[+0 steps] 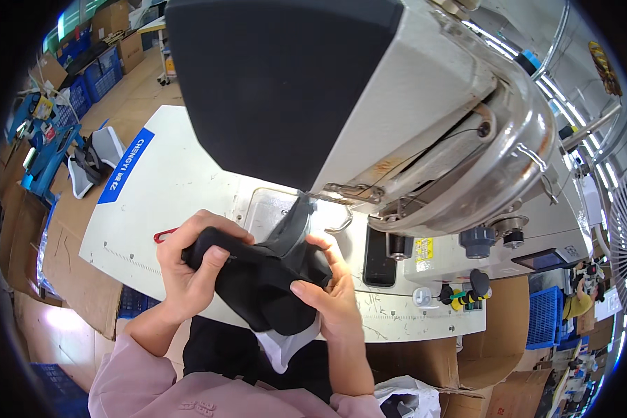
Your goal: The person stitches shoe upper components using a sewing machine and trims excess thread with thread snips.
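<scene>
A black, padded-looking fabric piece point(272, 292) with a white part hanging from its lower side is held between my two hands, above the near edge of the sewing table. My left hand point(188, 268) grips its left end, thumb on top and fingers behind. On the right, my right hand point(334, 296) pinches it between thumb and fingers. A dark grey strip point(290, 226) runs from the piece up to the needle area of the sewing machine point(425, 132). The black machine head cover hides the needle itself. I cannot tell the exact kind of the fabric piece.
The white table point(167, 167) carries a red-handled tool point(164, 235) left of my hand and a black phone point(380, 254) to the right. Small thread spools point(460, 298) stand by the right edge. Cardboard boxes point(494, 327) and blue crates point(545, 317) surround the table.
</scene>
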The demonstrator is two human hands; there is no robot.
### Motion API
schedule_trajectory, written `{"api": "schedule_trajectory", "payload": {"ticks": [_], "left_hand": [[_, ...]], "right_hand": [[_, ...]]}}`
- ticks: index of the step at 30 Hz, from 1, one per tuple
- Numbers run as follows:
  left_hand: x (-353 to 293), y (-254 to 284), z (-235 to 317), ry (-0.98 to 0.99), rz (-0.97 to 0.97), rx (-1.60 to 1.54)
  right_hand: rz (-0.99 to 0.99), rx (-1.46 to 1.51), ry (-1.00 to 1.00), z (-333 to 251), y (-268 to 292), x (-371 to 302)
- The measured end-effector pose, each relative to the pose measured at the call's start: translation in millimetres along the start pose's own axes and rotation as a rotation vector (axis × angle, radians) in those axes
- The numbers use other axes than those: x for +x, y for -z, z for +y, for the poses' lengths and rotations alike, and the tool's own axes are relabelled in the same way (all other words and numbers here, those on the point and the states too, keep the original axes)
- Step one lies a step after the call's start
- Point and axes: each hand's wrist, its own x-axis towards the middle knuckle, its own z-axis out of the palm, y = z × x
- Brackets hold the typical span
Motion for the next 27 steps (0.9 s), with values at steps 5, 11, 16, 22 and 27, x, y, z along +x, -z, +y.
{"api": "schedule_trajectory", "payload": {"ticks": [5, 11, 16, 22, 27], "left_hand": [[-15.6, 2.0, -7.7, 0.146, 0.061, -0.084], [5.7, 31.6, 8.0, 0.119, -0.186, -0.004], [58.1, 54.2, -0.9, -0.258, -0.072, 0.51], [89.0, -1.2, -73.8, -0.725, 0.097, 0.735], [43.7, -47.8, -80.1, -0.867, -0.05, 0.378]], "right_hand": [[0.004, 0.318, -0.043, 30.4, -14.4, -6.9], [-0.061, 0.17, -0.008, 19.6, -4.3, -3.0], [0.5, -1.091, 0.873, -17.3, 43.1, 18.6], [0.429, -1.409, 0.508, -9.2, 111.0, 100.0], [0.48, -1.25, 0.535, -2.8, 141.6, 144.8]]}}
